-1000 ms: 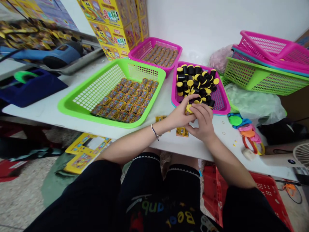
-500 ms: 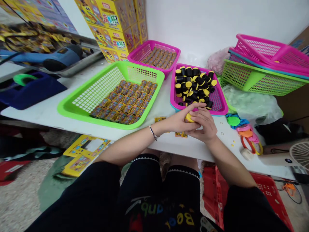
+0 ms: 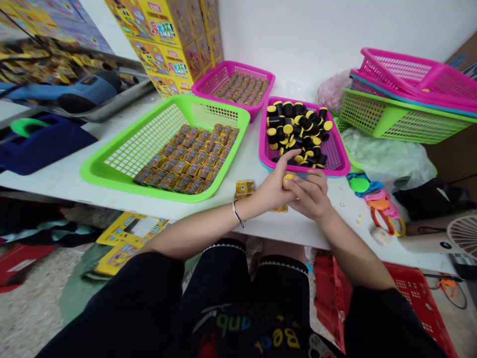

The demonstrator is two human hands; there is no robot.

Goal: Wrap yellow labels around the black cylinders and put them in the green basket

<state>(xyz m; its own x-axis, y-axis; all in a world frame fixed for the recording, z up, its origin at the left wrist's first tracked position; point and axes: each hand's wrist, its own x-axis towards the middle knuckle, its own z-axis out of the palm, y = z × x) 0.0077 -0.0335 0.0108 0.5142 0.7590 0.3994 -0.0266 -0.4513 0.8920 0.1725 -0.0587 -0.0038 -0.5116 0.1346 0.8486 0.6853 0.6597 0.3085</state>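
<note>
Over the front of the table my left hand (image 3: pixel 274 188) and my right hand (image 3: pixel 310 196) meet around a small yellow-capped container (image 3: pixel 287 182). Its cap shows between the fingers; most of its body is hidden. One finger of the left hand points up and away, while the right fingers press around the cap. Just beyond, a pink basket (image 3: pixel 341 168) holds many black containers with yellow caps (image 3: pixel 287 129). Yellow printed labels (image 3: pixel 244 188) lie on the table beside my left wrist, another partly under the hands.
Left stands a green basket (image 3: pixel 122 141) with rows of labelled containers (image 3: pixel 190 159). Behind it are another pink basket (image 3: pixel 238 102) and stacked yellow boxes (image 3: pixel 164 54). Stacked baskets (image 3: pixel 395 117), a plastic bag (image 3: pixel 391 156) and a fan (image 3: pixel 464 236) are at right.
Both hands have shifted slightly around the yellow-capped container, and a left finger now points further up. The view has moved a little.
</note>
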